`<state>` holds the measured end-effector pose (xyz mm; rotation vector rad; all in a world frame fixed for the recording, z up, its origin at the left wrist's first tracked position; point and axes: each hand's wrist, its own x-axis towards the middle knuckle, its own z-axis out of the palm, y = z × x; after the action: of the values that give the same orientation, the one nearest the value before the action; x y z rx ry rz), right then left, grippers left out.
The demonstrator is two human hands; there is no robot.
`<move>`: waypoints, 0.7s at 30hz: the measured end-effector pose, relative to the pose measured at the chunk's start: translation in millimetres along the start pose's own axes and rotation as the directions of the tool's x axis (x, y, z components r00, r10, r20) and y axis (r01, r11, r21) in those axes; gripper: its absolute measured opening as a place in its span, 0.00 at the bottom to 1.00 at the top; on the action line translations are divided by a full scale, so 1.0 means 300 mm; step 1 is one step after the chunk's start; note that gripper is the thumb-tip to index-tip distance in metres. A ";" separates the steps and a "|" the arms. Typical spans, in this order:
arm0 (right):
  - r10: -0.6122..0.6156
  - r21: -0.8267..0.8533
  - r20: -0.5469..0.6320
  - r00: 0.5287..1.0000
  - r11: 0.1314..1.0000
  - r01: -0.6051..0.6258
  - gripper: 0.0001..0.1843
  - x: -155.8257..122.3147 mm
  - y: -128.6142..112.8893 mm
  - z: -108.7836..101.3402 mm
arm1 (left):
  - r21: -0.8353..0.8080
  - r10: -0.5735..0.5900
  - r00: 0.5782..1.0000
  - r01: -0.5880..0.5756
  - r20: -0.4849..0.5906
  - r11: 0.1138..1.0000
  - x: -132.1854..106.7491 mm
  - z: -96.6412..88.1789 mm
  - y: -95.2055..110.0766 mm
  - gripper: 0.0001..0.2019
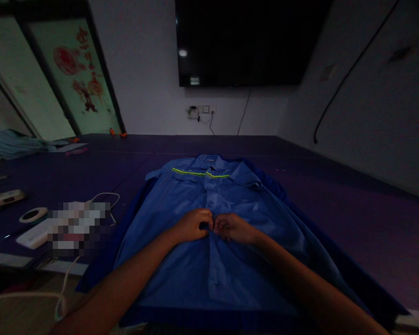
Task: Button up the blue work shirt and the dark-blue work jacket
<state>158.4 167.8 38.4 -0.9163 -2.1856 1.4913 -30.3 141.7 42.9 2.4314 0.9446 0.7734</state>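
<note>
"How many hands, how many shirts?"

"Two hands — the left hand point(192, 225) and the right hand point(236, 229) — over one blue shirt point(174, 265), spread front up across the middle."

"Fingers?"

"The left's pinch its button strip point(214, 274); the right's curl narrow beside them, whether gripping I can't tell."

"Nearby?"

"One tape roll point(33, 214), left."

"Surface, room?"

"A purple surface point(335, 200), one pale wall point(139, 70), one black TV point(251, 42), dim light."

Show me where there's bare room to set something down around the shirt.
Most room: the purple surface between shirt and right-hand wall. A narrower strip lies between collar and back wall. Crowded: left of the shirt, with white cable, ring-shaped item and white block.
</note>
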 end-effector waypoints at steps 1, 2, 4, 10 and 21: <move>-0.003 0.005 0.000 1.000 1.000 0.003 0.03 0.001 0.003 0.000 | 0.005 0.005 1.000 -0.005 0.002 1.000 0.000 0.000 0.000 0.07; -0.008 0.009 0.000 1.000 1.000 0.008 0.03 0.002 0.006 -0.001 | 0.010 0.010 1.000 -0.010 0.005 1.000 0.000 0.000 0.001 0.08; -0.016 0.011 0.007 1.000 1.000 0.016 0.03 0.004 0.008 -0.005 | 0.024 0.015 1.000 -0.016 0.011 1.000 0.000 0.000 0.003 0.08; -0.005 0.015 0.028 1.000 1.000 0.005 0.06 -0.003 -0.009 -0.027 | 0.127 -0.015 1.000 0.013 0.014 0.992 -0.004 0.001 0.011 0.07; 0.025 -0.034 -0.006 1.000 0.999 -0.025 0.10 -0.007 -0.008 -0.040 | 0.195 0.018 0.999 -0.023 0.028 0.980 -0.010 0.012 0.003 0.07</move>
<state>166.4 174.3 45.4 -0.9607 -2.2105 1.4650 -29.6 138.2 39.8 2.6168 1.0300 0.6822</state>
